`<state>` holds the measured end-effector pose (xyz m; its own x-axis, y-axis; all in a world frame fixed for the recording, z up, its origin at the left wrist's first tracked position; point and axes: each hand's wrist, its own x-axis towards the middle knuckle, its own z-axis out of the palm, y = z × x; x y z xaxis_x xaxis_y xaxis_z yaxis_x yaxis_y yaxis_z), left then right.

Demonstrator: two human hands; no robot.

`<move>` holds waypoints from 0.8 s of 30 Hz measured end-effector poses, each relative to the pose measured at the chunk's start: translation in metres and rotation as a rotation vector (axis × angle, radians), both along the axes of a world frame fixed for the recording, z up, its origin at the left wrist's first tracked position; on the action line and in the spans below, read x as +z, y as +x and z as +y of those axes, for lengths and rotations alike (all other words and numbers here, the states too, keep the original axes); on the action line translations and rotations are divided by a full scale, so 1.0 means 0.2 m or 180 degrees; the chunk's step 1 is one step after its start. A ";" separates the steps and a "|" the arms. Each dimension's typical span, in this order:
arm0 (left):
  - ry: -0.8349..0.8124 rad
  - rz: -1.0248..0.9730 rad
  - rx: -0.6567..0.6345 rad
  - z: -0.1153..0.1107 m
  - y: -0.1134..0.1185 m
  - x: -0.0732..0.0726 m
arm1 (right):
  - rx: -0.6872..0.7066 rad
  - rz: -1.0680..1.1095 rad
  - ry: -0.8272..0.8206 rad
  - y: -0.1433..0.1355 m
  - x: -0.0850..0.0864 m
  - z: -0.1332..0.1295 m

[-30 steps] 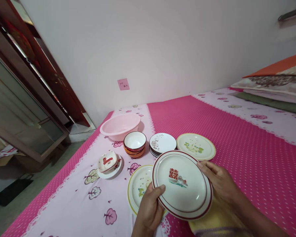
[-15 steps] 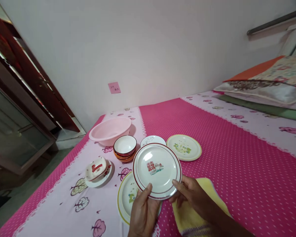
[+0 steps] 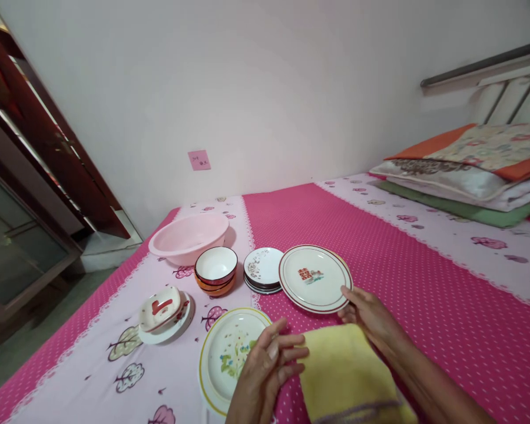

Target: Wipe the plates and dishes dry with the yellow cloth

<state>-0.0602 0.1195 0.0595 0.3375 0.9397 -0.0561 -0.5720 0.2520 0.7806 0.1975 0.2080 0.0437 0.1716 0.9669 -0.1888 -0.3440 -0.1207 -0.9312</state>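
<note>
My right hand (image 3: 364, 309) grips the lower right rim of a white plate (image 3: 315, 291) with a dark red edge and a red printed emblem. This plate is over the yellow-rimmed plates, which it almost wholly hides; whether it touches them I cannot tell. My left hand (image 3: 269, 365) holds nothing, its fingers apart, over the right side of a yellow-rimmed plate (image 3: 223, 359) with a green leaf print. A folded yellow towel (image 3: 344, 371) lies between my hands on the bed.
A stack of small dark-edged plates (image 3: 265, 268) stands beside stacked bowls (image 3: 216, 265). Behind is a pink basin (image 3: 188, 235). At left, a squarish dish (image 3: 160, 309) rests on a white plate (image 3: 176, 331). Pillows and folded bedding (image 3: 468, 171) lie at far right, by the wall.
The red-rimmed plate has moved right and away from me, over the yellow-rimmed plates. My left hand has let go of it; my right hand still holds it. The view has shifted slightly.
</note>
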 end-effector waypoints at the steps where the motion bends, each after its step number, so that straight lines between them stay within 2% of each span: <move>1: -0.0006 0.0023 -0.0011 0.00 0.00 0.00 | -0.0088 0.0001 -0.0044 0.03 -0.01 0.02; 7: 0.0017 0.0028 -0.0075 0.00 0.00 -0.01 | -0.0363 0.0126 -0.0183 0.11 -0.09 0.09; 16: -0.0060 0.0036 -0.0003 0.00 0.00 -0.01 | -0.0459 0.0250 -0.0290 0.15 -0.17 0.17; 24: -0.0077 0.0052 0.0002 0.00 0.01 -0.01 | -0.0468 0.0319 -0.0261 0.16 -0.20 0.18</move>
